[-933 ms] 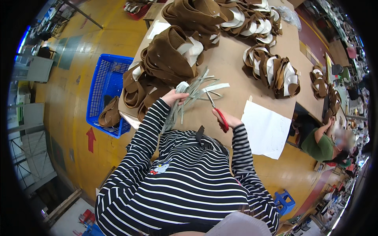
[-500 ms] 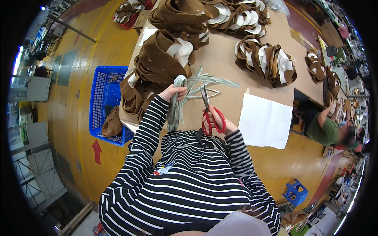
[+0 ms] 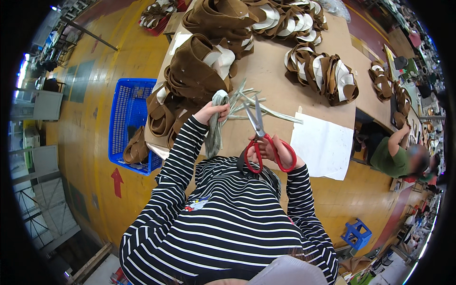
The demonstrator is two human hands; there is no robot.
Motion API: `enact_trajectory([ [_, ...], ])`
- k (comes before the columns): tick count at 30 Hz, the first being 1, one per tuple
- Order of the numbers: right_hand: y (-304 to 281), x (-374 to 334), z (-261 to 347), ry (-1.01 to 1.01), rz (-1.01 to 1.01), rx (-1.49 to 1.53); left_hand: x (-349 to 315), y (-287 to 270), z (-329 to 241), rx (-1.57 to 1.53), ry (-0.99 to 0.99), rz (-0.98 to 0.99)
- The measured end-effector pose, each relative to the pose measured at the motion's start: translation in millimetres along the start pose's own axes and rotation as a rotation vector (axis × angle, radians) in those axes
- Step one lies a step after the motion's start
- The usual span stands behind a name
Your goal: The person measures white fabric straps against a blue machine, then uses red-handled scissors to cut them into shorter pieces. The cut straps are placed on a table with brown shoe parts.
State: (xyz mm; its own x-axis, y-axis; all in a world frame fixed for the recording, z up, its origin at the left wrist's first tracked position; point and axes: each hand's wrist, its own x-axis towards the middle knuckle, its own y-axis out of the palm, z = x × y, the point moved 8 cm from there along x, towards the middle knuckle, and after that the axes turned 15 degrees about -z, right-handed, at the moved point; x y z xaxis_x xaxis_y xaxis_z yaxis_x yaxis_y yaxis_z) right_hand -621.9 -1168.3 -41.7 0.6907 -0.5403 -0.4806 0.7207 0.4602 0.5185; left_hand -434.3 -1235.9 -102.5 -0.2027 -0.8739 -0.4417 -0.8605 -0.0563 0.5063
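Note:
My left hand [image 3: 211, 114] is closed around a folded bundle of grey-green strips [image 3: 214, 140], whose looped end sticks up above the fist and whose tails hang toward my lap. In my right hand [image 3: 280, 151] is a pair of scissors [image 3: 257, 124] with red handles. Its blades are parted and point away from me, with nothing visible between them. Loose strips [image 3: 280, 116] of the same kind lie on the brown table [image 3: 270, 69] beyond both hands, one reaching a white sheet [image 3: 320, 145] at the right.
Stacks of brown and white cut pieces [image 3: 194, 66] cover the table's left and far sides, with another row [image 3: 320, 73] at the right. A blue basket [image 3: 118, 118] stands left of the table. A person in green [image 3: 389, 154] works at the right, near a blue stool [image 3: 357, 233].
The scissors have opened and shifted slightly right, with the right hand's fingers spreading in the handles. Strips on the table now reach the white sheet. My left hand keeps its grip on the bundle.

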Motion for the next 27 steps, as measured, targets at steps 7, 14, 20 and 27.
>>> enact_trajectory([
  [7,32,-3,26,-0.057,0.0,-0.062,0,25,-10,0.116,0.031,0.048],
  [14,29,-8,17,-0.012,0.009,-0.112,-3,19,-9,0.163,0.037,0.037],
  [20,25,-3,11,-0.066,-0.024,-0.094,-13,32,-5,0.597,0.111,0.057],
  [27,23,3,2,-0.12,-0.134,-0.028,-23,57,-19,0.603,0.3,0.122],
])
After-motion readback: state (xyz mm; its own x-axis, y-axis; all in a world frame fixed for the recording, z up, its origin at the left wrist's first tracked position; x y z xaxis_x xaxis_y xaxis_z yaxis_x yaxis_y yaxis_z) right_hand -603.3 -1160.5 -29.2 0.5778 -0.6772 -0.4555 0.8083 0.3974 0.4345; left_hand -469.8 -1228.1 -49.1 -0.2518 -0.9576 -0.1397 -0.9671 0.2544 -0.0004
